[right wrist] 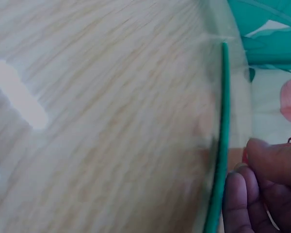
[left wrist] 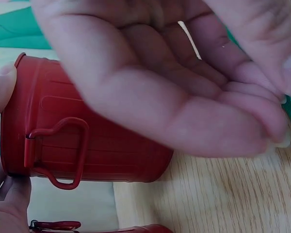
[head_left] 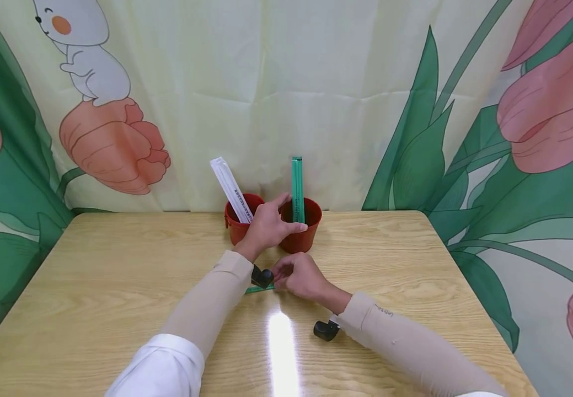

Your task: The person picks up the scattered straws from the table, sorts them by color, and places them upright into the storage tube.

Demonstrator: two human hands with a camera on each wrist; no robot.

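In the head view, my left hand (head_left: 271, 220) grips the rim of the right-hand red bucket (head_left: 305, 240), its thumb along the front of the rim. A narrow green packet (head_left: 298, 187) stands upright in that bucket. A long white printed packet (head_left: 231, 190) leans in the other red bucket (head_left: 233, 229). Nearer me, my right hand (head_left: 300, 274) is low over the table with bent fingers. Its fingertips are right at a thin green strip (right wrist: 224, 121) lying on the table; I cannot tell whether they pinch it. The strip's right part is hidden under that hand.
The wooden table (head_left: 117, 286) has a bright light reflection in front of the hands. Behind it hangs a curtain (head_left: 266, 110) printed with tulips and a white animal, close to the buckets. Small black cameras (head_left: 326, 331) hang at both wrists.
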